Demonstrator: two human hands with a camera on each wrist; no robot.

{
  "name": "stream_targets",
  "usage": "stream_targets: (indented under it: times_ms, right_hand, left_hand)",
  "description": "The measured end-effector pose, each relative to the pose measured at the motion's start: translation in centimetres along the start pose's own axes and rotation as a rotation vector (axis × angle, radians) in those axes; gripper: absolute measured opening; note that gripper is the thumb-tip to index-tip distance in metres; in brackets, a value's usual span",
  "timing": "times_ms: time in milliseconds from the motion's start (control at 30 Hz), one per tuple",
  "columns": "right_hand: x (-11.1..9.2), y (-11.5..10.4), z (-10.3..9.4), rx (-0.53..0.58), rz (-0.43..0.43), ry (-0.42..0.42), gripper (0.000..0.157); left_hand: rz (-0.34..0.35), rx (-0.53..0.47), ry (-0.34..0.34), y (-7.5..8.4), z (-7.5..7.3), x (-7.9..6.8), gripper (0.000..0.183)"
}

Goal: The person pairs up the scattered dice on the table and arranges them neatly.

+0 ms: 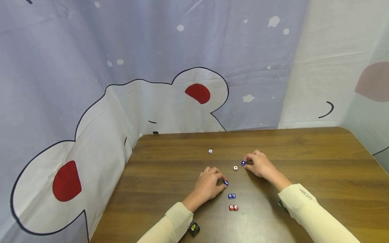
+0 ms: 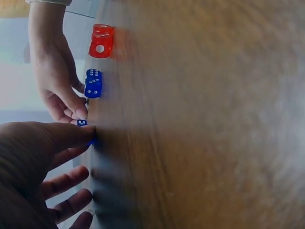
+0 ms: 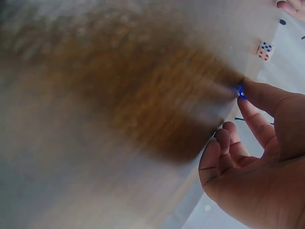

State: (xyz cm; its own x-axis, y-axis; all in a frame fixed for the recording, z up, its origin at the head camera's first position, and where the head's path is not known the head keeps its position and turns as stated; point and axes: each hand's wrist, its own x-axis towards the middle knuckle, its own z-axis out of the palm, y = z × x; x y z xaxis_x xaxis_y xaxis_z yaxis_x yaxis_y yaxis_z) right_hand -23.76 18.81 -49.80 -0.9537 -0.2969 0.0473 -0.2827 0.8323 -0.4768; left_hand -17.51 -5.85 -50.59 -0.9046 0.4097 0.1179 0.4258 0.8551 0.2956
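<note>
My left hand (image 1: pixel 208 184) pinches a blue die (image 1: pixel 226 183) between thumb and index finger, close over the table. In the left wrist view the thumb hides most of that die. Farther back and to the right, my right hand (image 1: pixel 259 164) pinches another blue die (image 1: pixel 243 163) by its sides; the right wrist view shows the blue die (image 3: pixel 241 92) between thumb and fingertip. Just left of it sits a white die (image 1: pixel 235 168) with a red pip on top. Nearer me, two blue dice (image 1: pixel 232 195) stand side by side, with two red dice (image 1: pixel 233 207) in front of them.
A second white die (image 1: pixel 210 151) lies farther back on the brown wooden table (image 1: pixel 170 152). A patterned curtain (image 1: pixel 146 40) hangs behind the table's back and left edges. A dark device (image 1: pixel 193 228) sits at the left wrist.
</note>
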Motion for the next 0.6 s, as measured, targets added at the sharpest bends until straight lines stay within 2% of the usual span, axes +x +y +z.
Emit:
stream_targets:
  times_ms: [600]
  right_hand:
    - [-0.07, -0.21, 0.04, -0.007, 0.001, 0.011, 0.015]
  left_hand:
    - [0.009, 0.004, -0.025, 0.47, 0.11, -0.16, 0.016]
